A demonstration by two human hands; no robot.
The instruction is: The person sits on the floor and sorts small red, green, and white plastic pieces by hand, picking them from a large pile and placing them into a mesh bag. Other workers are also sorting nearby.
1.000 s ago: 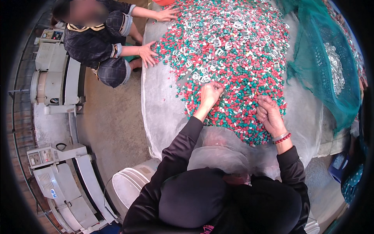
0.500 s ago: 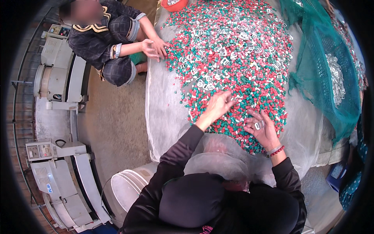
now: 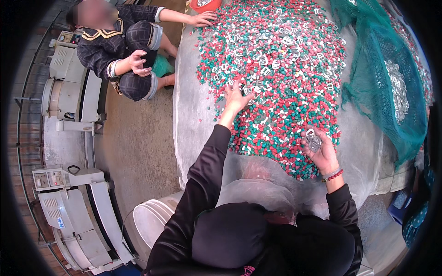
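A broad heap of small red, green and white pieces (image 3: pixel 285 115) covers the sheeted table, with shiny silvery slotted buckles (image 3: pixel 264 71) scattered through it. My left hand (image 3: pixel 235 100) reaches to the heap's left side, fingers spread among the pieces beside some buckles; nothing shows in its grasp. Palm up over the near right part of the heap, my right hand (image 3: pixel 327 156) cups several silvery buckles (image 3: pixel 313 140) in curled fingers. A red bead bracelet (image 3: pixel 334 175) circles that wrist.
Across the left edge a seated co-worker (image 3: pixel 129 41) rests one hand by a red bowl (image 3: pixel 206 5). At right, a green mesh-draped basket (image 3: pixel 375 87) contains silvery buckles (image 3: pixel 397 92). A white bucket (image 3: pixel 152 221) stands lower left; grey machines (image 3: pixel 69 207) line the far left.
My left hand has moved left and farther out, its fingers spreading. More buckles show in my right palm. The co-worker's hands have parted, one going toward the red bowl.
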